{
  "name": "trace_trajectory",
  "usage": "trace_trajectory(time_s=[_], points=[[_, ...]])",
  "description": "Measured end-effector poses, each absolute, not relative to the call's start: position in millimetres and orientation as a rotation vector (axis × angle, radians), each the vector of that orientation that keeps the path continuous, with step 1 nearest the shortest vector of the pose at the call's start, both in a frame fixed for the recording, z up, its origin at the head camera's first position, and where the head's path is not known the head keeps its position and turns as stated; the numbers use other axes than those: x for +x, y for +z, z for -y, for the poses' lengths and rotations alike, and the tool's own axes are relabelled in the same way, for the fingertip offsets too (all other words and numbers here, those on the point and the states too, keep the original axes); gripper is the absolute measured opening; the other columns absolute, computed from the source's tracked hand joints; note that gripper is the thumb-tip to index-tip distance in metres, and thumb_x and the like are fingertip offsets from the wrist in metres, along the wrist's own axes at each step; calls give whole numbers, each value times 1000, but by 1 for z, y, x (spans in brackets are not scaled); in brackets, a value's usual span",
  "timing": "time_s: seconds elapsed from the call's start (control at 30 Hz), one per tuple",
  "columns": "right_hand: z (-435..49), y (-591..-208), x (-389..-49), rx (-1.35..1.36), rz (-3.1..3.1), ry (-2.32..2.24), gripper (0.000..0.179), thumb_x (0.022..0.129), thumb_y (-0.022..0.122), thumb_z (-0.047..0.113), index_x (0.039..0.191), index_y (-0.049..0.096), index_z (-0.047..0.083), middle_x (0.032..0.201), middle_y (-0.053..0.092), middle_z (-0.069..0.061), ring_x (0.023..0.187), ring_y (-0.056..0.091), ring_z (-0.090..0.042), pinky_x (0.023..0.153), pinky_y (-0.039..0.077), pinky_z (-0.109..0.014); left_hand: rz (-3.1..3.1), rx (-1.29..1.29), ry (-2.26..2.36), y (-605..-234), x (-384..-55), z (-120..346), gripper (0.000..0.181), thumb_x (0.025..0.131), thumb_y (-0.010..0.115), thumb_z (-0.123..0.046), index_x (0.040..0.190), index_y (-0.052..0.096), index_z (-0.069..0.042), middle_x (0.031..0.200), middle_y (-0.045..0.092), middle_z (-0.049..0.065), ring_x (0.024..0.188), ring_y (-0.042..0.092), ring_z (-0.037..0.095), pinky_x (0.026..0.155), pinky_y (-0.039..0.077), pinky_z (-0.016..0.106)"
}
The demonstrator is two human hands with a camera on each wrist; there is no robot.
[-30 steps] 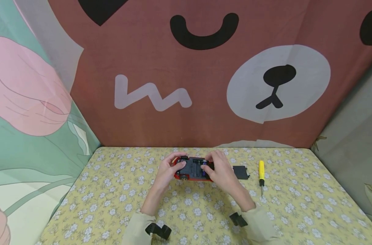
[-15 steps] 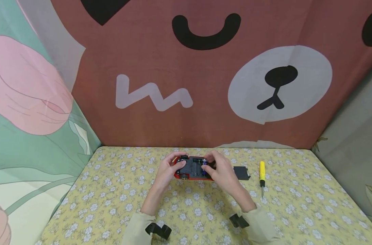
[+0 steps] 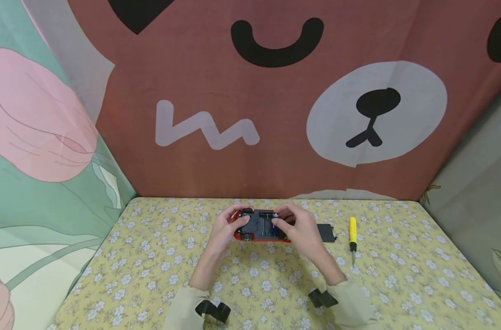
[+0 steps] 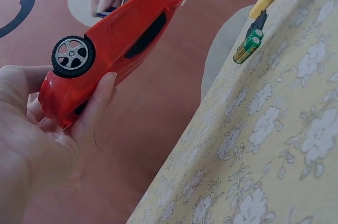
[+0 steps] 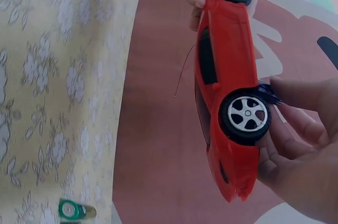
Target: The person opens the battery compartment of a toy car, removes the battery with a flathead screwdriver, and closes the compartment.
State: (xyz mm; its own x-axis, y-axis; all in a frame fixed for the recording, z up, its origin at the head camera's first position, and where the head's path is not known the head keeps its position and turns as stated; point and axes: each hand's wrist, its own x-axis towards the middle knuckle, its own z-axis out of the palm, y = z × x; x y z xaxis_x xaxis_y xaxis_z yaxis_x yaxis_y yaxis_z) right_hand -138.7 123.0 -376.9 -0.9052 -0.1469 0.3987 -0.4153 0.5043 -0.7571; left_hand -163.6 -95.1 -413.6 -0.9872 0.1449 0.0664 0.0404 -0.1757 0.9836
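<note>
A red toy car is held up off the table, its black underside with an open compartment facing the head camera. My left hand grips the car's left end, thumb on the underside. At the compartment, the thumb and fingers of my right hand pinch a small dark blue cylinder, apparently a battery. The fingers and the car body cover most of it, so how far it sits inside cannot be told. A thin wire sticks out from the car.
Right of my right hand lies a flat black cover on the flowered tablecloth. Beyond it is a yellow-handled screwdriver. Green batteries lie near the cover. A printed cloth rises behind the table.
My right hand has shifted slightly to the right, its fingers more bent around the blue battery, less of which shows. The car has tilted a little. My left hand keeps its grip.
</note>
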Motion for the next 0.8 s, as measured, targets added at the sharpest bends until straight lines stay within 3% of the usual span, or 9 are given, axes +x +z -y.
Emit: trace_trajectory(time_s=[0.37,0.8], points=[[-134,-369,-141,284,2350,1597,18,95,77,10,111,71,4,100,70,-8,89,67,-17,86,56,-31,-1962,233,2388,-414,-164,94,35,96,69,-4,131,66,-3,143,54,23,112,61,23,84,55,30],[-147,-364,-145,227,2261,1669,15,97,74,8,110,72,1,97,70,-13,82,67,-11,76,57,-26,-1995,227,2394,-413,-164,94,34,95,70,-3,129,68,-5,133,64,8,116,61,23,86,55,29]])
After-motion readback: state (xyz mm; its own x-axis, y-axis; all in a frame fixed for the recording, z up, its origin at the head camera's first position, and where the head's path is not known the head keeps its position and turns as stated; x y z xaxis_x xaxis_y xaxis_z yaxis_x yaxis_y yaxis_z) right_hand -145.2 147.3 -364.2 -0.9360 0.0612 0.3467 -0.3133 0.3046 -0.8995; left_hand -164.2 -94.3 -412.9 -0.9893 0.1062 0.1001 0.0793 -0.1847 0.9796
